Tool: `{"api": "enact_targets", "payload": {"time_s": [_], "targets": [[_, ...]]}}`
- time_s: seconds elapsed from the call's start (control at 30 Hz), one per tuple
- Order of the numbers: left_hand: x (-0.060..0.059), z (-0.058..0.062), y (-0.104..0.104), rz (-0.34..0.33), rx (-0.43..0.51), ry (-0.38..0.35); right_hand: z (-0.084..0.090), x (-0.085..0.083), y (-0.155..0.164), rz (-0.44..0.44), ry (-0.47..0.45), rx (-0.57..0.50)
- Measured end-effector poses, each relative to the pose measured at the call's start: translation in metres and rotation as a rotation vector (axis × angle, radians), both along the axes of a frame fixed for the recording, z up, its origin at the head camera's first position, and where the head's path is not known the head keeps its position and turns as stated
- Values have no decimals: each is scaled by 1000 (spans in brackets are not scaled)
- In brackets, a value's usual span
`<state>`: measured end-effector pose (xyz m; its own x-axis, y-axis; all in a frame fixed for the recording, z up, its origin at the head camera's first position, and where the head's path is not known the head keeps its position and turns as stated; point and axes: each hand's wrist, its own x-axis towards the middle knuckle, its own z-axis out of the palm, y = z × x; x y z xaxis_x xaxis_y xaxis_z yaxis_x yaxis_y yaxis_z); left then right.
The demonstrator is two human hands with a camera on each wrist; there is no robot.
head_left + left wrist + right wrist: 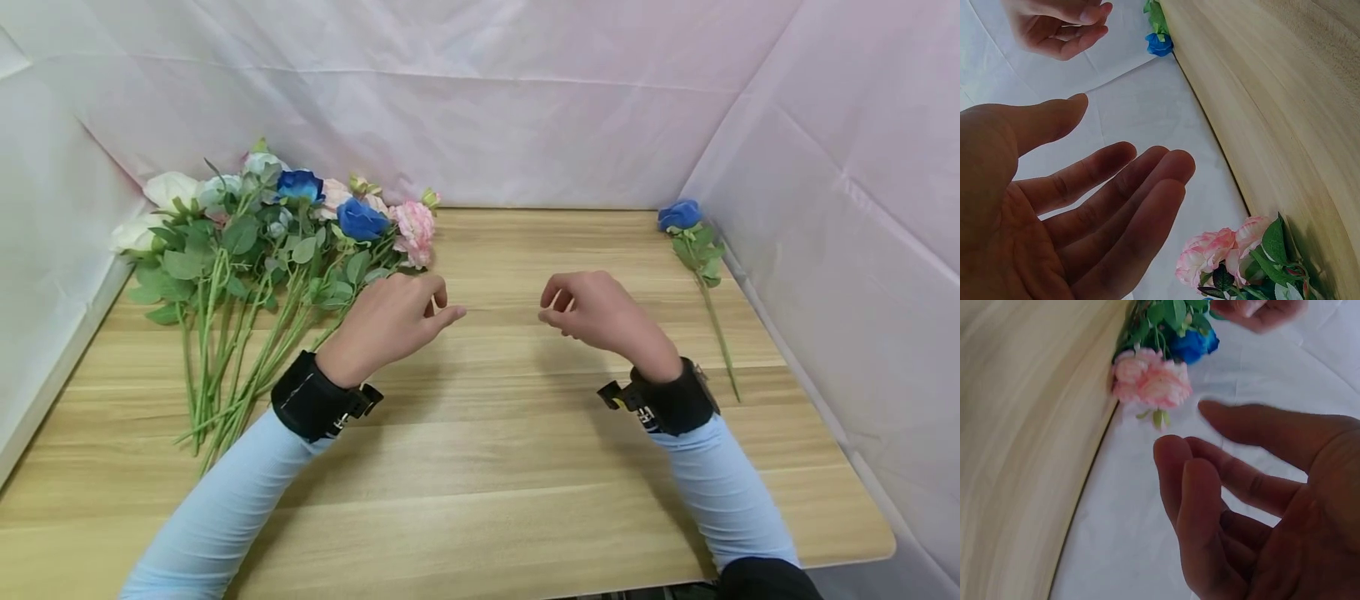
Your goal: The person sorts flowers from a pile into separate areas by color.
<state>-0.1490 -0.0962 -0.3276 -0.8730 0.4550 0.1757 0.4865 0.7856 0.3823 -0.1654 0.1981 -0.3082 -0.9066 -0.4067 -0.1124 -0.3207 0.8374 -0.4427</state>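
Observation:
Over the middle of the table, my left hand point(397, 321) hovers with loosely bent fingers and nothing in them. It is nearest to a pile of artificial flowers point(240, 242) on the left, where white, blue and pink heads lie away from me and green stems point toward me. A pink flower point(1207, 253) shows below the hand in the left wrist view. My right hand point(600, 312) hangs opposite, its fingers loosely curled and holding nothing. To its right lies a single blue rose point(681, 215), stem toward me.
The wooden table point(480, 467) has a rounded front right corner. Pale cloth point(480, 125) hangs behind it, and more cloth walls stand at the left and right sides. Black camera straps point(311, 396) wrap both wrists.

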Motion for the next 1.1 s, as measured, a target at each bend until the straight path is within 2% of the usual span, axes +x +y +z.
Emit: {"api": "enact_targets", "payload": {"time_s": [0.13,0.3,0.53,0.77,0.97,1.1], "targets": [[0,2,1,6,-7,-6,-4,3,-8,42,50,1],[-1,3,0,-1,-7,-2,-5,5,-10,48,78,6],[-11,5,-14,29,-9,30,-4,6,-10,50,90,13],[-28,9,-54,157,41,1,-4,6,-9,48,99,16],[-35,17,-97,268,68,9,-5,4,-7,47,105,27],[-40,18,-123,309,51,-29,-4,3,-6,45,116,35]]}}
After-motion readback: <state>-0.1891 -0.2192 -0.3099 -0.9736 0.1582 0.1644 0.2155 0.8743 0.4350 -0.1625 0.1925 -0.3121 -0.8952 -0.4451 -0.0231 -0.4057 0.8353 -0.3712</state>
